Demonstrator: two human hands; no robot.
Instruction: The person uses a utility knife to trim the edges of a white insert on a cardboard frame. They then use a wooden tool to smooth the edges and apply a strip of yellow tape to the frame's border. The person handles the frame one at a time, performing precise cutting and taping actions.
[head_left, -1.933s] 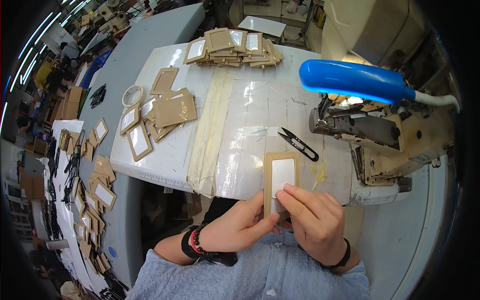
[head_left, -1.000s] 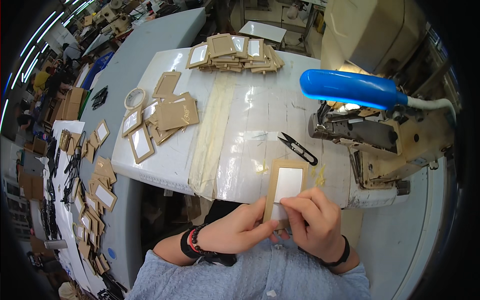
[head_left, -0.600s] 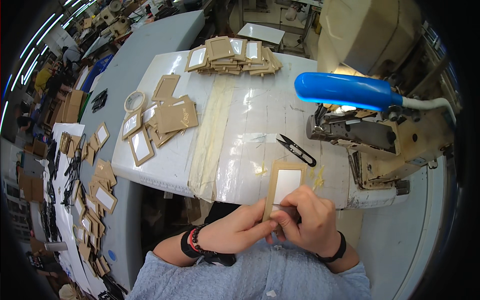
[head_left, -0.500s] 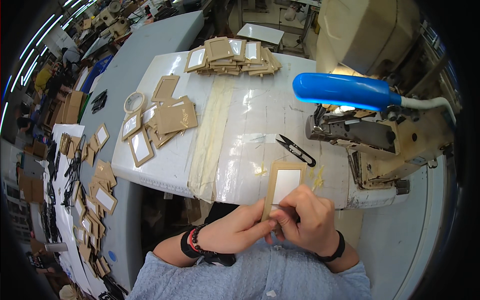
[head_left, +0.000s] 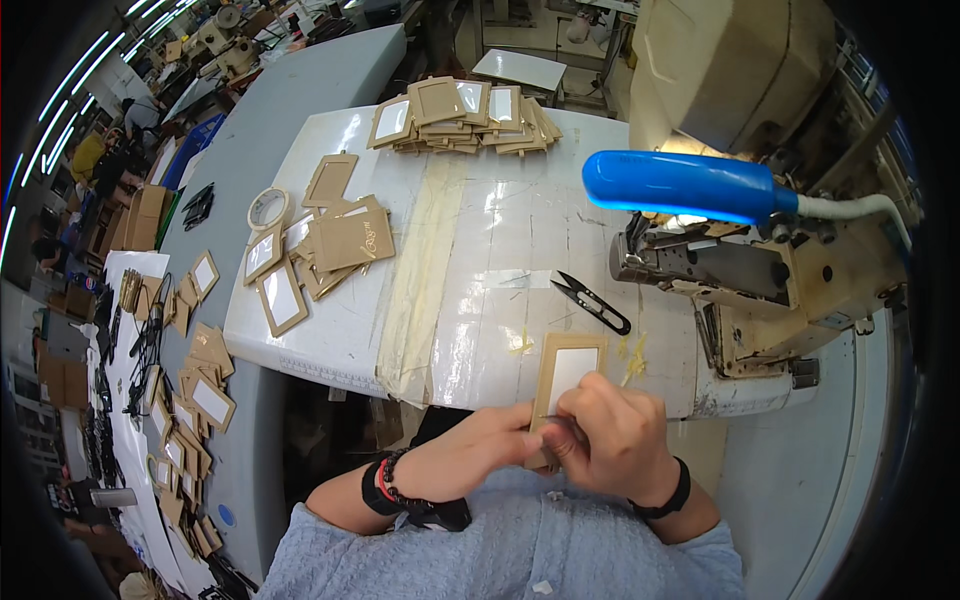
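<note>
A workshop stretches behind, with long grey benches and more tan frames strewn along the left. In front lies a white counter [head_left: 480, 300] covered with glossy film, a sewing machine [head_left: 760, 290] at its right under a blue lamp [head_left: 680, 186]. Both hands meet at the counter's near edge: the left hand [head_left: 480, 462] pinches the lower end of a tan frame piece [head_left: 565, 375] with a white window, and the right hand [head_left: 615, 445] is closed over the same end, fingers curled against it. The piece's upper part rests on the counter. Black thread snips [head_left: 592, 301] lie just beyond it. Farther off sit a loose heap of frames [head_left: 335, 245], a tape roll [head_left: 267, 209] and a stacked pile [head_left: 465, 115] at the far edge.
</note>
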